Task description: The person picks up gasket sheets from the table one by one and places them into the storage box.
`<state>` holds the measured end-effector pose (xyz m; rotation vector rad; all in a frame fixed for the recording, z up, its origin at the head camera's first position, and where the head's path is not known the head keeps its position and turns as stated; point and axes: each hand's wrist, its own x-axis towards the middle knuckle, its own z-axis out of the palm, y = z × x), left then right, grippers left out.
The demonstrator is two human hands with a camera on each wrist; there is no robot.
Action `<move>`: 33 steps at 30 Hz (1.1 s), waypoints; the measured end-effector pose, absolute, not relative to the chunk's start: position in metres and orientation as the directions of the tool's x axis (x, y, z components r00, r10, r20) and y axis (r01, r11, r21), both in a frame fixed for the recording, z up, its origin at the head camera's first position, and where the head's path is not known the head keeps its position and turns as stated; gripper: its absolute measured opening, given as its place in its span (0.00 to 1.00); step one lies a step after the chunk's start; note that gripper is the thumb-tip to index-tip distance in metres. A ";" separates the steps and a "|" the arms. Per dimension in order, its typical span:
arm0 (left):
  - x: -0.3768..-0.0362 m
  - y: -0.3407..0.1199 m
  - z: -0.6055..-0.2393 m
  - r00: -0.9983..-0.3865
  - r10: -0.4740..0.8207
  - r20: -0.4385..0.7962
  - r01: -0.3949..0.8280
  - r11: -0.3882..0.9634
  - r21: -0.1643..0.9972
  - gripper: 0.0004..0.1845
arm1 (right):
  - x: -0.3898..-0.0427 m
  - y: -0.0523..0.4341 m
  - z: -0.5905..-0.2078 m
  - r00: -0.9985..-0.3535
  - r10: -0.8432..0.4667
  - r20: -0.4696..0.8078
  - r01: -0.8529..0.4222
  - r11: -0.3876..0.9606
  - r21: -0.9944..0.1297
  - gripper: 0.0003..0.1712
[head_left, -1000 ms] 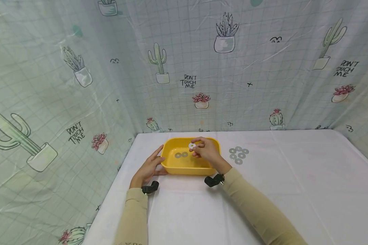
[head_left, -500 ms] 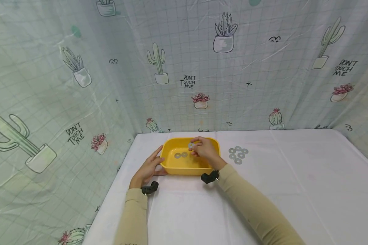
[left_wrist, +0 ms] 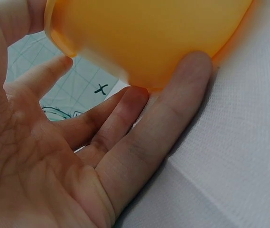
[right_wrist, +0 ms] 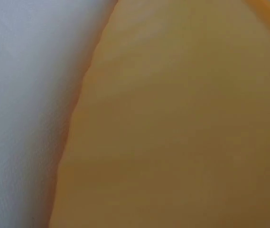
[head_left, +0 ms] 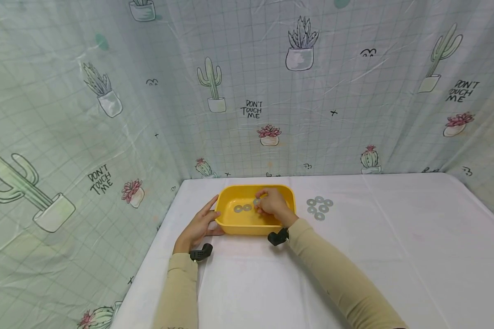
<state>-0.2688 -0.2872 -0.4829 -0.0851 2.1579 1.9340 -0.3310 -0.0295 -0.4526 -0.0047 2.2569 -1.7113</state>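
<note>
I am steadying the yellow tray [head_left: 230,226] in the middle of the frame with my left hand [head_left: 197,227], fingers lying straight against its near left corner, holding nothing. My right hand [head_left: 273,206] is dipping inside the tray, pinching a washer [head_left: 256,201] between thumb and fingertips just above the floor. Two washers [head_left: 242,208] are lying flat in the tray to the left of it. The loose washers [head_left: 319,207] are waiting on the white table [head_left: 395,256], right of the tray. To do this well, I think I should be lowering the washer close to the floor beside the other two before letting go, so it is not bouncing or rolling. My right wrist view is showing only blurred yellow tray wall, so I am judging the pinch from the head view alone.
</note>
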 end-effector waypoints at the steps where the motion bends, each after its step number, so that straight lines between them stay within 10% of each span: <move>1: -0.269 -0.287 -0.483 -0.970 0.116 -0.216 -0.202 0.123 0.972 0.33 | -0.332 -0.030 -0.453 -0.953 -0.181 -0.243 0.180 0.306 -0.935 0.17; 33: -0.270 -0.286 -0.482 -0.970 0.097 -0.224 -0.211 0.124 0.970 0.32 | -0.331 -0.037 -0.454 -0.977 -0.085 -0.196 0.081 0.702 -0.707 0.08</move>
